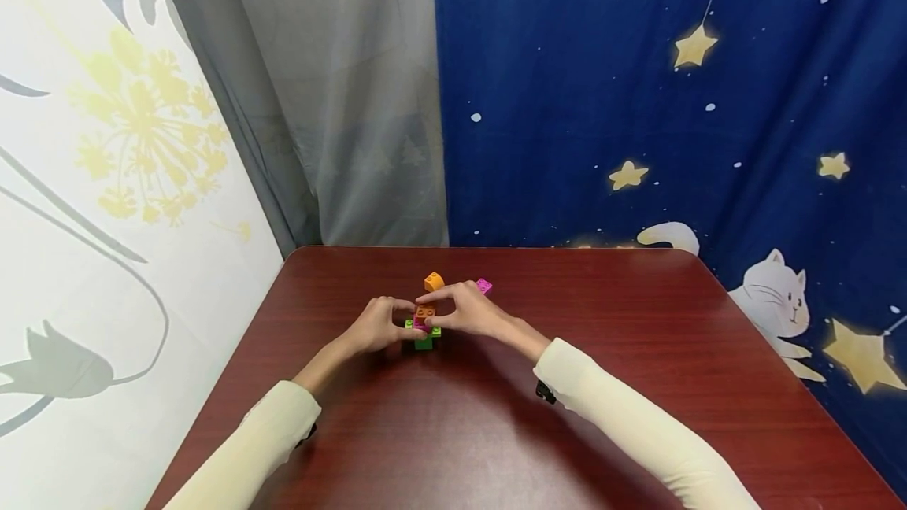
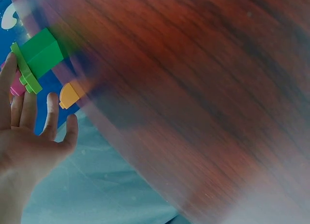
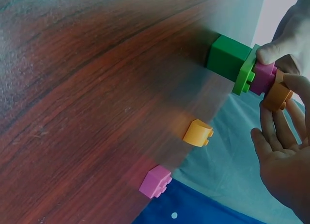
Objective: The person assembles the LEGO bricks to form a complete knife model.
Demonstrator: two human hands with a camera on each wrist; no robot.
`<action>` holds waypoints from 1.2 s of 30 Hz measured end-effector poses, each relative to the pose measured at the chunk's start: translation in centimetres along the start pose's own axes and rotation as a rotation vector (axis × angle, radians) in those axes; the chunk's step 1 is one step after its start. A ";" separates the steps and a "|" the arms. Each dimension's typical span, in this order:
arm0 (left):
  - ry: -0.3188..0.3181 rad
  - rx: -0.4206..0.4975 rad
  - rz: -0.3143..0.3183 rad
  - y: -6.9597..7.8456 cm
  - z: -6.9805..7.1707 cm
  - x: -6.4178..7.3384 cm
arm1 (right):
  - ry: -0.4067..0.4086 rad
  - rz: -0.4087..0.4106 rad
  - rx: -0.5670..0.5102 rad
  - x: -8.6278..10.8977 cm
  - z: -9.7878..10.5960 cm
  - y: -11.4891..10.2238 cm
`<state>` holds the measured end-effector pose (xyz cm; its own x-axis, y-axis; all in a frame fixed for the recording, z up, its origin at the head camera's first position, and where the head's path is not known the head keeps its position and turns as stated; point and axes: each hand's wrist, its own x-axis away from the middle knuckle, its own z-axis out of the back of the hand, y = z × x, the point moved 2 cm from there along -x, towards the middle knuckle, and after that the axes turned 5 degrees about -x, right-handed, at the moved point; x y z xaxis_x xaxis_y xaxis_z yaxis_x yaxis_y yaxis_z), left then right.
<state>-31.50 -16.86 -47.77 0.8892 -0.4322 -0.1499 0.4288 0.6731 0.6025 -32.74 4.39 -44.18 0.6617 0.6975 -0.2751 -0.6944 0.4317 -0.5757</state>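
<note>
Beyond cream fabric sleeves, pinching an orange-brown plastic brick in narrowly parted right fingers, a magenta plastic brick in left fingers likewise — over a lime-green studded plate and dark-green block, toward the far edge of the tabletop. Could topple if pressed off-centre.

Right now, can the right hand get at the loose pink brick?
Probably yes: the loose pink brick lies just past the right hand, with nothing visible between them. But that hand pinches the brown-orange brick atop the stack, so it likely must let go first.
</note>
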 end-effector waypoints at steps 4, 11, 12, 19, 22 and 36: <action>-0.016 0.037 0.001 0.0 0.0 0.0 | -0.002 0.021 -0.004 0.0 -0.2 -0.1; -0.036 0.081 -0.004 0.2 0.1 0.0 | 0.014 0.007 -0.001 -0.3 -0.7 -0.1; -0.036 0.082 -0.005 0.2 0.1 0.0 | 0.017 0.009 -0.005 -0.3 -0.7 -0.1; -0.044 0.091 -0.013 0.2 0.2 0.1 | 0.046 0.051 -0.031 -0.2 -1.0 0.1; -0.045 0.089 -0.016 0.3 0.2 0.0 | 0.045 0.060 -0.037 -0.2 -0.9 0.2; -0.042 0.035 -0.032 0.4 0.3 0.2 | 0.031 0.070 -0.074 0.2 -1.3 1.2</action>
<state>-31.24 -16.88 -47.30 0.8675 -0.4781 -0.1370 0.4501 0.6374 0.6254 -33.03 4.30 -45.94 0.6213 0.7061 -0.3397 -0.7174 0.3382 -0.6090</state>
